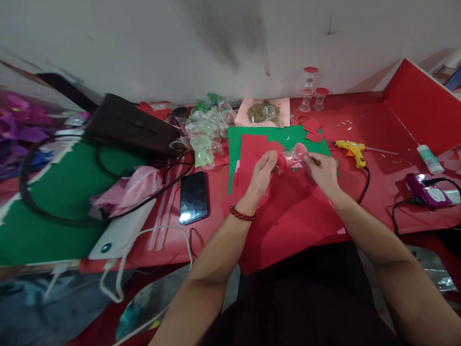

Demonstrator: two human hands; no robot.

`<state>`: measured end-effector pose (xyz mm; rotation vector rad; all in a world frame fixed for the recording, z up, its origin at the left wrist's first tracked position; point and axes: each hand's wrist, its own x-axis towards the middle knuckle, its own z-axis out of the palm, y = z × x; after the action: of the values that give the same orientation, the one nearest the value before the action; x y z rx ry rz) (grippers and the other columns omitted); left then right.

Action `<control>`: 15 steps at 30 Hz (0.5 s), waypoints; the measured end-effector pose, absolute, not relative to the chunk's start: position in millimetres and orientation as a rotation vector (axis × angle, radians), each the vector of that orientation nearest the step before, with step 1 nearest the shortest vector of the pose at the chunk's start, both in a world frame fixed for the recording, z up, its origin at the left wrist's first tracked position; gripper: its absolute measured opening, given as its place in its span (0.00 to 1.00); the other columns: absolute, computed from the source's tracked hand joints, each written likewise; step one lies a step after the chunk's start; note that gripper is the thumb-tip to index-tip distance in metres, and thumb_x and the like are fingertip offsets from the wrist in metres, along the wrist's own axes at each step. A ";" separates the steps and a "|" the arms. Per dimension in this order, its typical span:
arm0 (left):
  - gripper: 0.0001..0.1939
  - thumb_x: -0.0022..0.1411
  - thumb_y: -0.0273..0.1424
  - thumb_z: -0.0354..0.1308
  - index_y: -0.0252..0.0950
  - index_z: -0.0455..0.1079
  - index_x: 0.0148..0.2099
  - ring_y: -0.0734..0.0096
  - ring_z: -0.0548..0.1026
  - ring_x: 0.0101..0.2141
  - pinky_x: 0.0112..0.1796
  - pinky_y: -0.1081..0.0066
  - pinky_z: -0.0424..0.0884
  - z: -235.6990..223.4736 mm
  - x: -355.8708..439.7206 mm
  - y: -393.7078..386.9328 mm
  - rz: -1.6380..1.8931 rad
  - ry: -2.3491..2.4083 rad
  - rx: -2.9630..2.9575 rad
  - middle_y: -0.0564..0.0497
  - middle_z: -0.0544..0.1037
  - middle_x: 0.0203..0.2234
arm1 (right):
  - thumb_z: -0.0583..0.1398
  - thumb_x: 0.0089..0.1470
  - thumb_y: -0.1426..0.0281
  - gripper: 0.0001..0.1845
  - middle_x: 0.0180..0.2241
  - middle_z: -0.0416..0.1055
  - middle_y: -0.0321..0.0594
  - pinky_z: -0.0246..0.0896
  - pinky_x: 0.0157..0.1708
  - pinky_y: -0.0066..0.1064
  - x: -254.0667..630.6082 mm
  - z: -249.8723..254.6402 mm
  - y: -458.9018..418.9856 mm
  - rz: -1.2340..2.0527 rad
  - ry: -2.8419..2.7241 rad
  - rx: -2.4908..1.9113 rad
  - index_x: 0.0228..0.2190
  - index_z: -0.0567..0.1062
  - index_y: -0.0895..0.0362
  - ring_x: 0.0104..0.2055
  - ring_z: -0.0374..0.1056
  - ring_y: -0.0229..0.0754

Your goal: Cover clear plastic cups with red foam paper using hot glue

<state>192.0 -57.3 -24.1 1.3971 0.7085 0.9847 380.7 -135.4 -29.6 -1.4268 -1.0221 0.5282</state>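
Note:
A clear plastic hourglass shape (292, 157), like two small cups joined at their narrow ends, is held sideways above the red and green sheets. My left hand (262, 175) grips its left end, where a red disc covers the rim. At the right end, the fingers of my right hand (322, 172) are pinched against the rim; whether they also hold something small is hidden. Beneath both hands lie a red paper sheet (288, 216) and a green sheet (236, 139). Small red paper squares (312, 126) are scattered just beyond.
Two finished-looking hourglasses (320, 99) stand by the wall. Clear cups (207, 127) are piled left of a sand-covered paper (283, 105). A yellow glue gun (355, 150) lies right, near a purple device (427, 191) and bottle (430, 159). A phone (193, 197) and cables lie left.

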 end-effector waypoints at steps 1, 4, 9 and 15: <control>0.27 0.71 0.60 0.58 0.40 0.77 0.42 0.71 0.72 0.29 0.33 0.69 0.70 -25.7 191.7 -55.6 1.009 0.711 1.369 0.51 0.77 0.31 | 0.71 0.59 0.58 0.12 0.31 0.84 0.37 0.80 0.45 0.39 379.8 -29.5 -133.2 0.683 -0.898 -1.386 0.29 0.85 0.53 0.37 0.83 0.47; 0.25 0.74 0.56 0.57 0.40 0.78 0.47 0.72 0.73 0.29 0.33 0.70 0.71 -31.2 191.9 -50.2 1.065 0.768 1.320 0.51 0.77 0.32 | 0.76 0.52 0.65 0.10 0.29 0.83 0.36 0.80 0.45 0.35 377.9 -25.3 -129.0 0.993 -0.602 -1.263 0.26 0.84 0.54 0.34 0.81 0.42; 0.13 0.76 0.42 0.60 0.39 0.79 0.48 0.72 0.77 0.34 0.40 0.69 0.76 -33.3 193.4 -47.0 1.010 0.793 1.345 0.49 0.81 0.38 | 0.71 0.55 0.79 0.14 0.25 0.80 0.36 0.79 0.36 0.25 375.4 -10.6 -129.0 1.136 -0.305 -1.201 0.22 0.79 0.56 0.28 0.78 0.36; 0.21 0.64 0.33 0.72 0.41 0.77 0.58 0.64 0.81 0.51 0.55 0.61 0.78 -33.7 193.9 -50.3 0.878 0.683 1.391 0.44 0.81 0.58 | 0.68 0.57 0.85 0.13 0.28 0.82 0.36 0.82 0.36 0.23 375.3 -8.7 -128.0 1.223 -0.201 -1.191 0.26 0.79 0.57 0.30 0.79 0.35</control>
<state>193.9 -50.3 -33.7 1.3912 0.6834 0.8776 375.3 -128.0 -8.7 -1.1909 -0.2008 1.2227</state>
